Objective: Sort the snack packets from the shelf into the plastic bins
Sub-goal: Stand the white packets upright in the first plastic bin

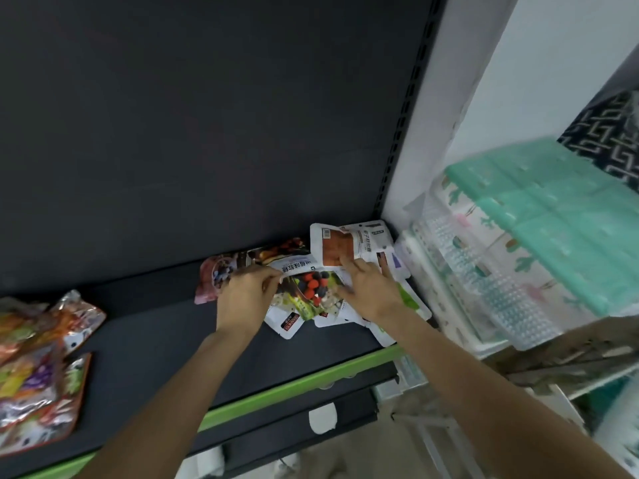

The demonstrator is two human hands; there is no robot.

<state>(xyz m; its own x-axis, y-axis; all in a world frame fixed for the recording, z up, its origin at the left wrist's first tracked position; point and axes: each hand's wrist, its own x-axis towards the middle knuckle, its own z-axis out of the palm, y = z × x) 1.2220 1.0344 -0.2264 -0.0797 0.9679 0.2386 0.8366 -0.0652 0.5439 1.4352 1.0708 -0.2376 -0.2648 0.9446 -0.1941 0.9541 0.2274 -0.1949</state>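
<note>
Where the dark shelf (145, 337) meets the frame's left edge: foil snack packets (38, 368), heaped. Centre: left hand (243, 299) pinching the berry-print packet (307, 288) atop a white-packet pile. Just right: right hand (371, 293), fingers spread, pressing that pile. Far right: stacked plastic bins (539, 216), green uppermost.

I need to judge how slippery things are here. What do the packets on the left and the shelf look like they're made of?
Left packets: likely metallised foil film, glossy, judging by crinkles and bright glints. Shelf: looks like dark painted metal, matte, with a green front strip; its material is unclear.
</note>
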